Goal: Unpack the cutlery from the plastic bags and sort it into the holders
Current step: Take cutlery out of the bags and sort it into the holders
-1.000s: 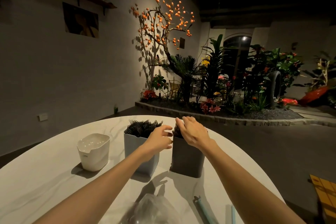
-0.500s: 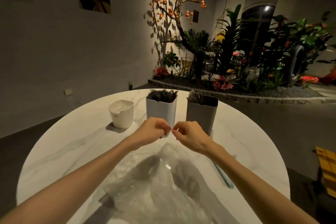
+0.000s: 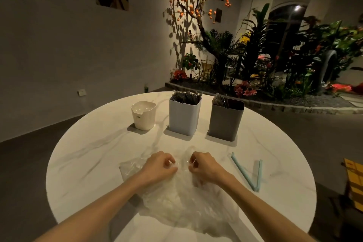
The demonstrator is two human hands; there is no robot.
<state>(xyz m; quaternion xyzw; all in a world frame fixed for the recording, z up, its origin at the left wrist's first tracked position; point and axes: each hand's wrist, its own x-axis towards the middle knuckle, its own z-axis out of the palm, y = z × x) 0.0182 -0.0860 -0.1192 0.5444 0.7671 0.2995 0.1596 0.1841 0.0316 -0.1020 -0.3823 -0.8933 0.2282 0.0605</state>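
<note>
On the white round counter (image 3: 84,155), the white holder (image 3: 143,115) stands at far left and appears to hold no cutlery. Beside it, the light grey holder (image 3: 184,117) is packed with dark cutlery. A second ago both hands were up at the holders; they have since withdrawn to the near side. The left hand (image 3: 159,166) now pinches the clear plastic bag (image 3: 176,198), fingers clamped on its film. The right hand (image 3: 204,166) does likewise, close beside the left. Contents of the bag cannot be made out. The dark grey holder (image 3: 225,122) is part-filled. Assessment: one deposit is finished and opening of a further bag is in hand. Two blue strips (image 3: 247,175) lie at right.
</note>
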